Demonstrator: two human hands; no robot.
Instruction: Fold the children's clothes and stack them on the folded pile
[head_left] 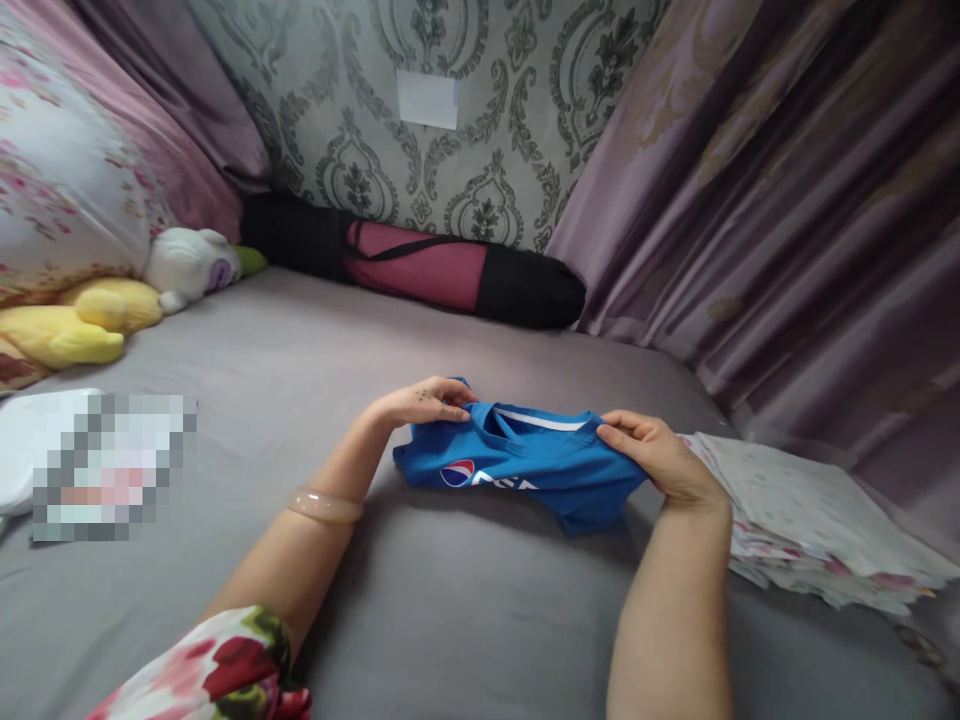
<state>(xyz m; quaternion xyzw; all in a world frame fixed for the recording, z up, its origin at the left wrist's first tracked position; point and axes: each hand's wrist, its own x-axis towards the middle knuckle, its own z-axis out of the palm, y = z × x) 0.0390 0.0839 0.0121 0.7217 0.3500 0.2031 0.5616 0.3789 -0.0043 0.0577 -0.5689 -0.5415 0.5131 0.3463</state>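
A blue T-shirt (555, 475) with a round red, white and blue logo and partly folded white lettering hangs between my hands, just above the grey bed sheet. Its neckline faces up, with a white strip showing inside the collar. My left hand (435, 402) pinches the shirt at the left shoulder beside the collar. At the other shoulder, my right hand (652, 450) grips the cloth between thumb and fingers. The lower part of the shirt is out of sight behind the front fold.
To the right lies a stack of folded pale cloths or bags (817, 510). A black and maroon roll bag (420, 265) rests along the wall. Plush toys (191, 265) and a white object (45, 440) beside a blurred-out item are at left. Purple curtains (787, 180) hang at right.
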